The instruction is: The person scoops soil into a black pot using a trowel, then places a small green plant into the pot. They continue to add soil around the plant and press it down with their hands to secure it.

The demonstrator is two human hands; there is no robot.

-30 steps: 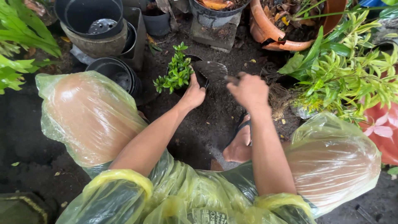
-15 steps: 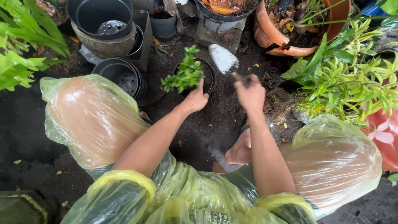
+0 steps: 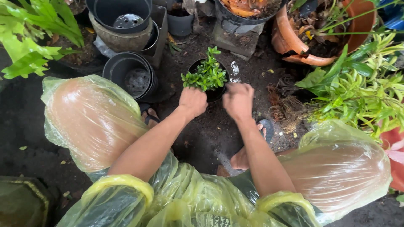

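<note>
Head view showed left hand (image 3: pixel 192 101) and right hand (image 3: pixel 238 100), fingers curled, gripping a small black pot (image 3: pixel 215 93) holding a green plant (image 3: pixel 206 75).

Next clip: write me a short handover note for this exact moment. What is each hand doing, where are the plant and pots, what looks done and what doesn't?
Left hand: closed at the near left edge of the small black pot, beside the green plant; the grip itself is hidden.
Right hand: closed at the pot's near right edge; I cannot tell whether it holds anything.
Things: the pot stands on dark wet soil between the person's feet. An empty black pot stands to the left; stacked pots behind it.
Done: the plant sits upright in the pot.
Left: soil level inside is hidden by leaves, so filling and firming cannot be confirmed.
</note>
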